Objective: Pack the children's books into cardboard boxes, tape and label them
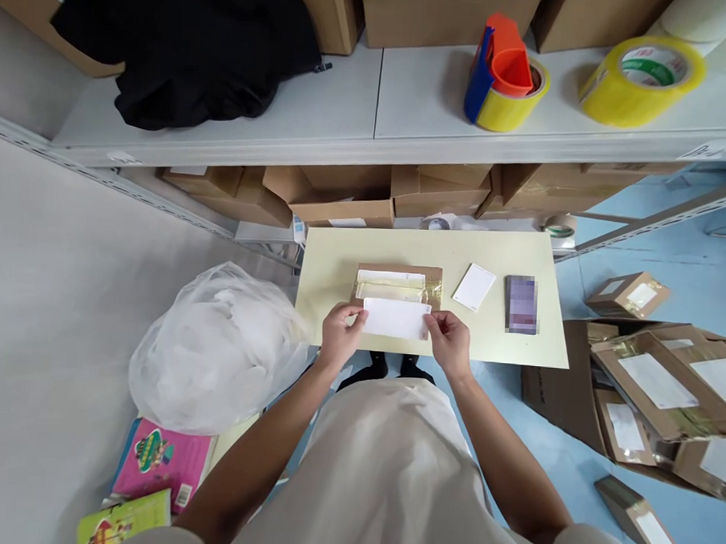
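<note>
two-handed, pinches white slip (395, 318) by opposite ends with left hand (340, 333) and right hand (452, 340), seemingly over taped carton (392, 284).

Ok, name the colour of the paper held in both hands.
The paper is white, seen in the head view.

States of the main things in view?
White slip: flat, held at both ends
Left hand: pinching slip's left end
Right hand: pinching slip's right end
Tabletop box: closed, tape across top
Plastic bag: bulging
Tape dispenser: loaded
Black garment: crumpled
Floor carton: open, full
</note>
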`<action>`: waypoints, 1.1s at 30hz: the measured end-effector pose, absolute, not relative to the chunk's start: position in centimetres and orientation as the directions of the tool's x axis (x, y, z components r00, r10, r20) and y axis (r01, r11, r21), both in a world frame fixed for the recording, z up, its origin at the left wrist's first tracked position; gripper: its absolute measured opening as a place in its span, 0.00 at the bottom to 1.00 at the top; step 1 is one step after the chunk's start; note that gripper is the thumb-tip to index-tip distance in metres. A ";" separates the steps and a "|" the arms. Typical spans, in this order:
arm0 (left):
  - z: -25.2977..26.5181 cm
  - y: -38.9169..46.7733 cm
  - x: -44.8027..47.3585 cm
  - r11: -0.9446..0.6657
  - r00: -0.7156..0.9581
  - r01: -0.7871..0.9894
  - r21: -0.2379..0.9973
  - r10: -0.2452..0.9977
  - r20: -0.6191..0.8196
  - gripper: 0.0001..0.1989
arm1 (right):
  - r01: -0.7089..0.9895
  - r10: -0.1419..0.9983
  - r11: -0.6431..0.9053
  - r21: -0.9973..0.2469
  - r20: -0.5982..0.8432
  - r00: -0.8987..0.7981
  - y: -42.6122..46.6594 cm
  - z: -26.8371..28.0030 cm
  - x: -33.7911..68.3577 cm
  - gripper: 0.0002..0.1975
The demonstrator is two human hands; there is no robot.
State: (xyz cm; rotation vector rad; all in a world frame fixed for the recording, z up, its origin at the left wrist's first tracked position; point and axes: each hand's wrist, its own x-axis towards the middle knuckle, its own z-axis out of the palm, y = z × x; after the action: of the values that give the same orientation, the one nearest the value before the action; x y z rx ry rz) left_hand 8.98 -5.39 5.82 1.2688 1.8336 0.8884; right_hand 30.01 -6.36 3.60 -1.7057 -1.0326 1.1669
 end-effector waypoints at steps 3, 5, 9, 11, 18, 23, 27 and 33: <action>4.6 -2.8 8.6 0.280 -0.182 0.457 0.844 0.958 -0.220 0.09 | 0.279 0.932 -0.335 -0.900 -0.274 0.236 -4.3 2.8 30.3 0.18; 3.7 -1.1 8.6 0.288 -0.143 0.443 0.849 0.957 -0.250 0.09 | 0.341 0.936 -0.332 -0.879 -0.262 0.235 -2.8 2.6 30.5 0.17; 2.5 1.3 9.0 0.253 -0.137 0.521 0.815 0.967 -0.213 0.08 | 0.475 0.938 -0.324 -0.818 -0.214 0.271 -0.4 2.5 30.7 0.13; 2.3 2.0 9.1 0.247 -0.156 0.585 0.773 0.969 -0.192 0.11 | 0.534 0.942 -0.320 -0.783 -0.202 0.268 0.4 2.4 30.6 0.12; 2.0 2.5 8.9 0.243 -0.168 0.721 0.649 0.970 -0.177 0.17 | 0.737 0.952 -0.305 -0.603 -0.206 0.225 1.3 1.6 29.7 0.11; 2.9 2.9 9.5 0.267 -0.180 0.825 0.498 0.960 -0.215 0.19 | 0.886 0.962 -0.262 -0.382 -0.182 0.206 1.6 1.3 29.0 0.11; 3.6 3.5 9.8 0.282 -0.188 0.889 0.360 0.943 -0.273 0.25 | 0.926 0.970 -0.224 -0.304 -0.163 0.181 1.8 1.5 29.2 0.13; 4.0 3.5 7.8 0.294 -0.233 0.921 0.256 0.941 -0.246 0.28 | 0.895 0.985 -0.168 -0.414 -0.100 0.139 1.3 1.5 30.9 0.17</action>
State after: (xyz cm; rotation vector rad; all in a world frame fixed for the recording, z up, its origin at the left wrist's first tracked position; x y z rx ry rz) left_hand 7.81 3.53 4.02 1.6783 2.2192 0.0806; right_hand 30.86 1.27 1.49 -2.1630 -1.8380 0.5131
